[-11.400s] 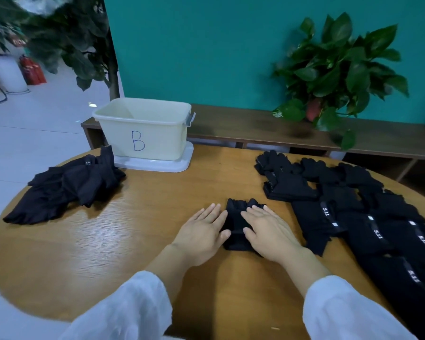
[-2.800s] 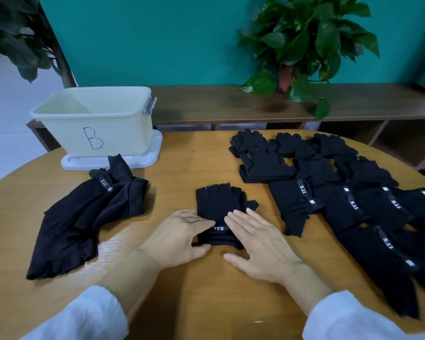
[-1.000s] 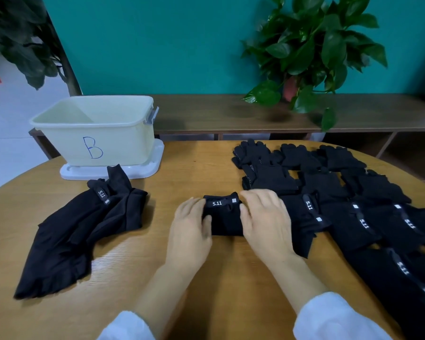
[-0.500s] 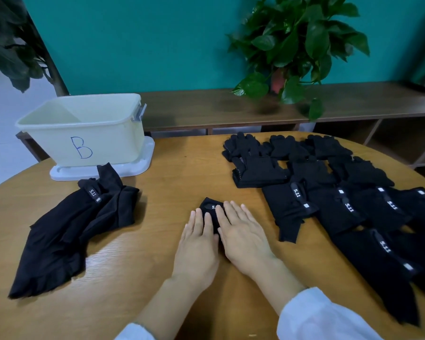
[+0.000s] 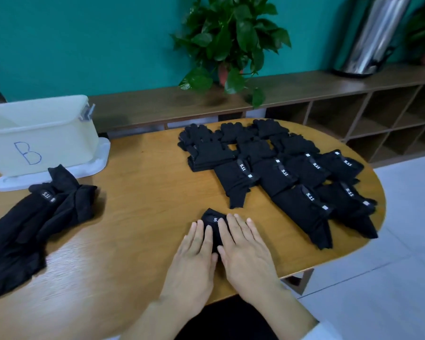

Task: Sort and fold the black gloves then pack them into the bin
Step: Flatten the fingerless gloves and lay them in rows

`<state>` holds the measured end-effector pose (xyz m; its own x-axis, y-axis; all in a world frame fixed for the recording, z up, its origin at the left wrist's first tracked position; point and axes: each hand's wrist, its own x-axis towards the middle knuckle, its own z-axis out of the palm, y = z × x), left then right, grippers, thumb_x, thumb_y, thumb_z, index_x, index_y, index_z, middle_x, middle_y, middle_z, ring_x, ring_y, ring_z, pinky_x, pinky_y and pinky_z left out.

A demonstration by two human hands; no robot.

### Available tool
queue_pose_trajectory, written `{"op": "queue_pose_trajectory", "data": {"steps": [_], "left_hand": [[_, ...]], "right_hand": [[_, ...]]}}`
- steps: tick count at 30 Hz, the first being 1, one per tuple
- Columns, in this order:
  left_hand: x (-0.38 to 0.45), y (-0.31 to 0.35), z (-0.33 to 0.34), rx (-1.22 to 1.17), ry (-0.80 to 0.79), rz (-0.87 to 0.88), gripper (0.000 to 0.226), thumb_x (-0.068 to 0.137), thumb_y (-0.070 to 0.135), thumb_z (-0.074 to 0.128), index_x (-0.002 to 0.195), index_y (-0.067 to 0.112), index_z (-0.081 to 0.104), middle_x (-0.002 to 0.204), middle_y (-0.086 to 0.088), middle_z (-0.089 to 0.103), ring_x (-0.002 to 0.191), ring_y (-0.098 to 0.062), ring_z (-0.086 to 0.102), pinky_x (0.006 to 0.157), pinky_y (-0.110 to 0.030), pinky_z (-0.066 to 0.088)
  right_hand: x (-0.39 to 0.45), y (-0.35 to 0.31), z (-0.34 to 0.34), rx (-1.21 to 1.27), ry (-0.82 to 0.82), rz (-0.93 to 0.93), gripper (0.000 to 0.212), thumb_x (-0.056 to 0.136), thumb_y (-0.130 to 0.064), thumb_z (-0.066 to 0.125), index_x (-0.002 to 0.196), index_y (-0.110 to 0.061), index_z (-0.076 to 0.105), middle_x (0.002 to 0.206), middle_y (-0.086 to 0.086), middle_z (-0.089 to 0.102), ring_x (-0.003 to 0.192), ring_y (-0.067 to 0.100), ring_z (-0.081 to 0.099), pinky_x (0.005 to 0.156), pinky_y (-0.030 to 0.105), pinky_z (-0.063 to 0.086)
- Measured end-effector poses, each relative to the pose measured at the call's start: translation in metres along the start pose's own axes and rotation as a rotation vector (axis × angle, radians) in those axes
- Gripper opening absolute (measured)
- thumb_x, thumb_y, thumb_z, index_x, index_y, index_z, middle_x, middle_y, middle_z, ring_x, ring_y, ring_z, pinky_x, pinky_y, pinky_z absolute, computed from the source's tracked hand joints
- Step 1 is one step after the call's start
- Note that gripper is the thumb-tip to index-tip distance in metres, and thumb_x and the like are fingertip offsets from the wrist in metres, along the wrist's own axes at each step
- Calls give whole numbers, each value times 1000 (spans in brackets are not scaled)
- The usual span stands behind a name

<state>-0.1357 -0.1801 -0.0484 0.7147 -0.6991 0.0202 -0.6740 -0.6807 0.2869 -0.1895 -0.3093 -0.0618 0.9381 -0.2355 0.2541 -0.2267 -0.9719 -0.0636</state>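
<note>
A folded black glove (image 5: 212,220) with a white label lies on the round wooden table (image 5: 142,192), near its front edge. My left hand (image 5: 194,256) and my right hand (image 5: 245,251) lie flat on it side by side, fingers straight, covering most of it. Several black gloves (image 5: 280,173) are laid out in rows on the right half of the table. A loose heap of black gloves (image 5: 35,217) lies at the left. The cream bin (image 5: 42,136) marked B stands on its lid at the back left.
A potted plant (image 5: 228,38) and a steel canister (image 5: 371,35) stand on the low wooden shelf (image 5: 162,104) behind the table, against a teal wall. White floor tiles (image 5: 390,266) show to the right of the table edge.
The spread glove was folded into a small bundle, and both hands have closed in flat on top of it. The view has swung to the right since half a second ago.
</note>
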Motion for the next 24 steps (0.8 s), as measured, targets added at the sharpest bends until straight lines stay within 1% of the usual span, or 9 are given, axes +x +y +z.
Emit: {"op": "queue_pose_trajectory", "data": {"steps": [3, 6, 9, 12, 15, 18, 20, 22, 24], "left_hand": [[8, 24, 9, 41, -44, 88, 50, 104, 40, 4, 141, 21, -23, 156, 1, -27, 144, -13, -28, 116, -24, -16], [19, 41, 17, 83, -50, 204, 71, 81, 50, -21, 145, 20, -19, 156, 1, -25, 144, -13, -27, 110, -23, -22], [40, 48, 17, 212, 92, 366, 68, 96, 46, -12, 154, 15, 2, 161, -1, -7, 147, -12, -14, 117, -31, -12], [58, 42, 16, 223, -39, 406, 67, 97, 49, -10, 155, 18, -4, 159, 4, -16, 147, -8, -18, 119, -32, -17], [75, 34, 15, 339, -60, 427, 65, 104, 44, 1, 153, 12, 28, 159, -4, 25, 148, -15, 14, 117, -36, 4], [87, 29, 18, 350, -68, 448, 60, 106, 42, 10, 147, 11, 41, 153, -3, 39, 144, -15, 30, 113, -36, 15], [92, 29, 14, 314, -77, 443, 58, 106, 43, 13, 151, 12, 32, 158, -3, 30, 147, -13, 20, 116, -32, 9], [96, 27, 12, 252, -68, 486, 56, 107, 43, 15, 156, 17, 10, 163, 1, 5, 149, -7, -4, 118, -26, -6], [98, 25, 13, 193, -63, 504, 56, 107, 43, 14, 154, 23, -7, 160, 7, -18, 143, 2, -24, 116, -23, -18]], "right_hand": [[-20, 21, -4, -17, 28, 82, 54, 92, -32, 33, 128, -3, 61, 130, 18, 61, 124, 30, 57, 107, 45, 26], [-32, 39, -6, -22, 67, 205, 56, 101, -31, 22, 128, -1, 60, 133, 21, 58, 127, 32, 54, 111, 42, 21], [-34, 52, -5, -9, 70, 297, 71, 104, -35, 2, 130, 2, 58, 139, 22, 52, 132, 32, 48, 112, 43, 17], [-29, 64, -4, -10, 84, 271, 70, 104, -40, 5, 133, -1, 56, 143, 19, 49, 136, 30, 44, 110, 45, 21], [-26, 77, -2, -25, 106, 166, 61, 104, -43, 18, 138, -5, 52, 146, 17, 45, 140, 28, 38, 111, 46, 20], [-22, 85, 1, -30, 108, 131, 59, 104, -44, 22, 140, -6, 49, 149, 14, 43, 142, 26, 34, 112, 45, 18], [-19, 87, 2, -9, 106, 131, 60, 105, -43, 18, 141, -6, 48, 149, 14, 42, 142, 25, 34, 112, 45, 18], [-16, 86, 2, 7, 102, 138, 61, 105, -42, 17, 141, -5, 49, 149, 15, 43, 141, 25, 35, 112, 44, 19], [-13, 84, 1, 14, 84, 151, 60, 104, -42, 18, 140, -5, 49, 148, 15, 44, 141, 26, 37, 111, 43, 21]]}}
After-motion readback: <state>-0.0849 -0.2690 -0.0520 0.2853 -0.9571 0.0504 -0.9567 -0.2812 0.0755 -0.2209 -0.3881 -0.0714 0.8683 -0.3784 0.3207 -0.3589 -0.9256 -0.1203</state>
